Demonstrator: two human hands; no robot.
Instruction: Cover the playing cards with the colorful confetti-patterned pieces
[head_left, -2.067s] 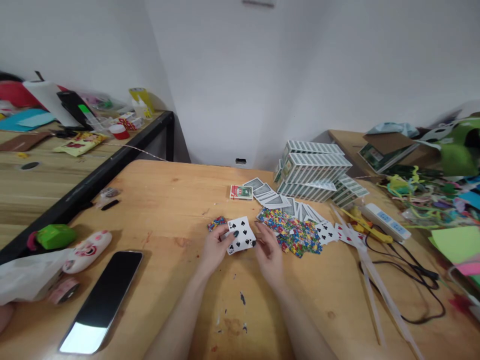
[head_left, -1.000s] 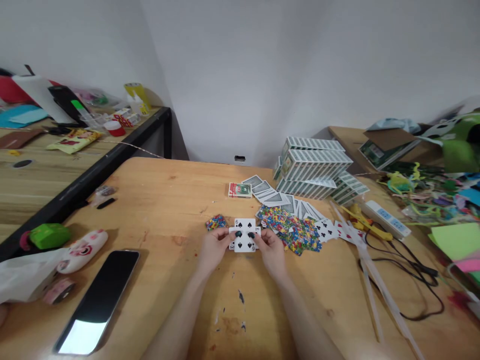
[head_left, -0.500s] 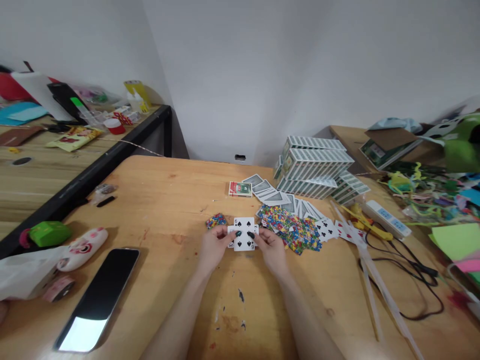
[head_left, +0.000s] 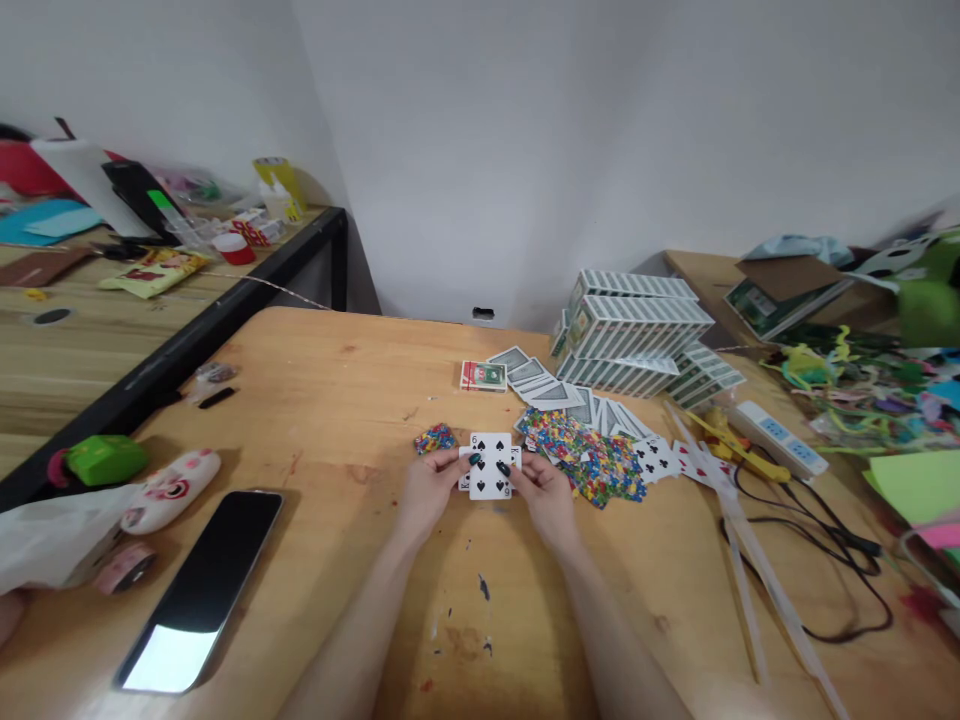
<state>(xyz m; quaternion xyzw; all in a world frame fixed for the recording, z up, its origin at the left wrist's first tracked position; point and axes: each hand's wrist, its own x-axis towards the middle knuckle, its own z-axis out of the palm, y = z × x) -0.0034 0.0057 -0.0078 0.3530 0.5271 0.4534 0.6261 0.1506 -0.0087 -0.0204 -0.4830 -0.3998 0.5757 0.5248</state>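
Observation:
In front of me, a six of spades (head_left: 490, 482) faces up, upright in my view. Behind it a second card with a K in its corners (head_left: 464, 482) lies crosswise, its ends sticking out left and right. My left hand (head_left: 429, 492) pinches the left side, thumb on the face. From the right, my right hand (head_left: 549, 497) pinches the other side the same way. A small pile of colourful bits (head_left: 435, 438) sits just beyond my left fingers. Beside my right hand spreads a larger heap of colourful bits (head_left: 600, 462), with fanned face-down cards (head_left: 551, 392) behind it.
A card box (head_left: 484, 376) lies beyond the hands. Striped boxes (head_left: 637, 325) are stacked at the back right. A phone (head_left: 206, 590) lies on the left. Clear strips (head_left: 772, 580), a black cable (head_left: 832, 530) and a power strip (head_left: 780, 440) occupy the right.
The view has shifted slightly, so everything sits a little farther right. Both hands keep the same pinch on the two crossed cards.

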